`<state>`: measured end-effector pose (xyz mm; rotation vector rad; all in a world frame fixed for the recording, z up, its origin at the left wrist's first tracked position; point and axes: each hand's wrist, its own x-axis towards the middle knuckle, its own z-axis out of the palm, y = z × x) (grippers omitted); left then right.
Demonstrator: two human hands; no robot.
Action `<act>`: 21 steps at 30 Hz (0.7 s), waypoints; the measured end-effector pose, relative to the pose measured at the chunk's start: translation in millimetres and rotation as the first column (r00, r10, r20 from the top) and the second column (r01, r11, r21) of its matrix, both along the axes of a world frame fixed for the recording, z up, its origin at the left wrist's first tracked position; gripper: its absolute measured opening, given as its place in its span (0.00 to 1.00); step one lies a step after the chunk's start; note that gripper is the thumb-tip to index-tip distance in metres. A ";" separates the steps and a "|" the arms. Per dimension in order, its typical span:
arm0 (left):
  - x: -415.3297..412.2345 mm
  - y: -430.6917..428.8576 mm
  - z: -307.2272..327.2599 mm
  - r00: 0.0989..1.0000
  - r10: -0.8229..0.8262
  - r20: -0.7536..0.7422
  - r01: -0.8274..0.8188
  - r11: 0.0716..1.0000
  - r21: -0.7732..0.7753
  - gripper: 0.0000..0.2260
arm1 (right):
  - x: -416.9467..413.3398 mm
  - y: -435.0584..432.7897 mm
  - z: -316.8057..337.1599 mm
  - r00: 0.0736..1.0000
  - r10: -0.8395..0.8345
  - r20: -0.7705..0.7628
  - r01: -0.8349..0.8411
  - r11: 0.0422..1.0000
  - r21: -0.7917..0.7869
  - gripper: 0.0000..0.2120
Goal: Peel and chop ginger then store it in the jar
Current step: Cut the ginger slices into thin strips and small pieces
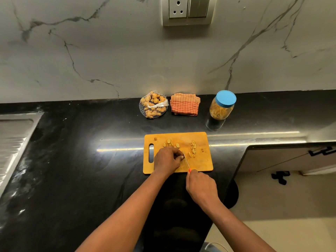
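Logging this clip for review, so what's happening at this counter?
A person is chopping ginger on a wooden cutting board. The left hand curls over a ginger piece, mostly hidden, while the right hand grips an orange-handled knife, blade down beside those fingers. Cut slices lie on the board. Behind it sit a net bag of ginger, a folded cloth and the jar, blue lid on.

Warm light is reflected as bright streaks on the black counter [81,179]; its edges are bent by lens distortion.
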<state>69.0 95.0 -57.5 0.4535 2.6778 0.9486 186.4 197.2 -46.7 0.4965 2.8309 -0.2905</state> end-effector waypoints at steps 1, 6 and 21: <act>0.3 0.2 0.2 1.000 0.001 -0.001 -0.001 1.000 -0.002 0.04 | -2.0 -0.2 0.0 1.000 0.001 0.018 -0.001 1.000 -0.005 0.17; 0.7 0.0 0.7 1.000 0.004 -0.002 -0.004 1.000 -0.016 0.04 | -18.4 -0.2 2.9 0.998 -0.007 0.067 0.008 1.000 -0.009 0.14; -1.0 -5.0 -2.9 1.000 -0.020 0.000 0.020 0.999 0.028 0.04 | 4.5 4.0 2.8 0.998 -0.002 -0.066 0.001 1.000 -0.014 0.19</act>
